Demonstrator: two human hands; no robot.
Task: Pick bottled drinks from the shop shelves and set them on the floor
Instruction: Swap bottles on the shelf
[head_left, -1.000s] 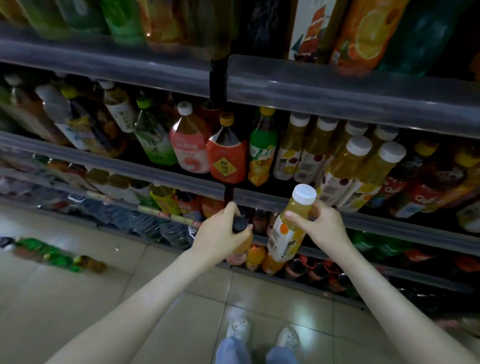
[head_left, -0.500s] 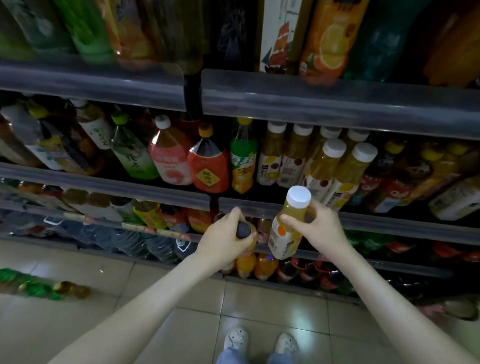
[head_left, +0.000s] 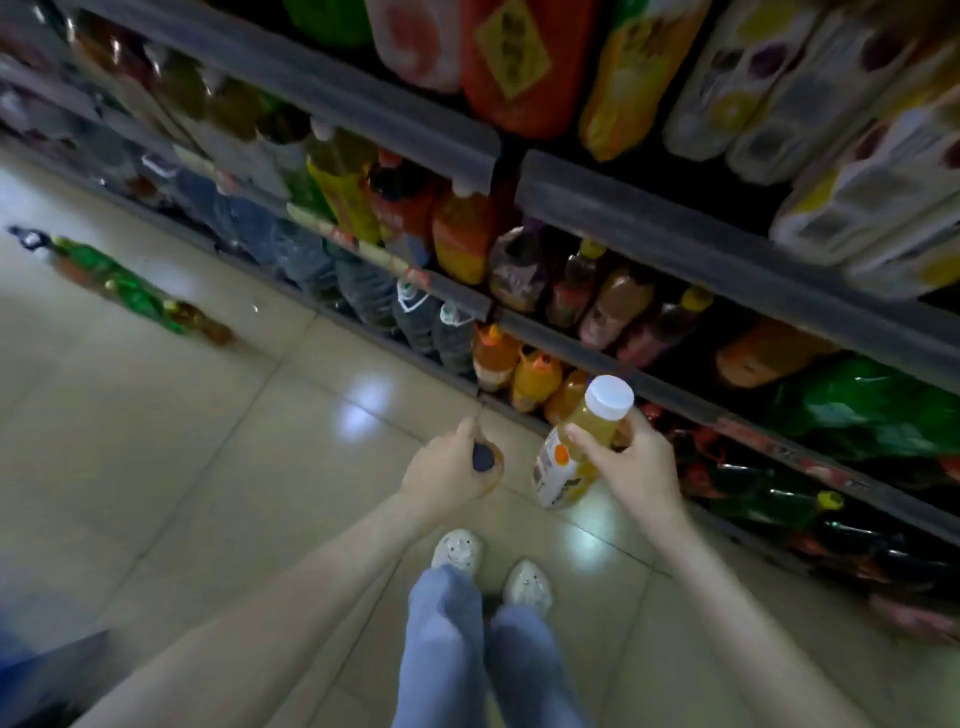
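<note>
**Two bottles in hand, above the tiled floor**

The left grip (head_left: 452, 470), a bare hand, is curled round the top of a small bottle (head_left: 487, 461). Only its dark cap and a sliver of amber body show past the fingers; the rest is hidden under the hand.

The right grip (head_left: 631, 467) is wrapped round the upper part of a juice bottle (head_left: 571, 467), thumb on the near side and fingers behind. That bottle is tilted, with its white cap (head_left: 609, 397) up toward the shelves (head_left: 675, 228) and its base down toward the floor (head_left: 208, 467). It holds yellow juice and wears a white label with an orange spot.

Both bottles are held side by side in front of the person, off the shelves and clear of the tiles, just ahead of two white shoes (head_left: 457, 551) and blue trouser legs (head_left: 447, 623).

The shelves run aslant across the top and right, packed with drinks: orange and red ones below the rails, pale-labelled ones at the upper right, green packs lower right.

Away to the left, a blurred row of green-labelled bottles (head_left: 130, 291) lies on the floor, well apart from both hands. Bright patches of light sit on the tiles near the feet.
</note>
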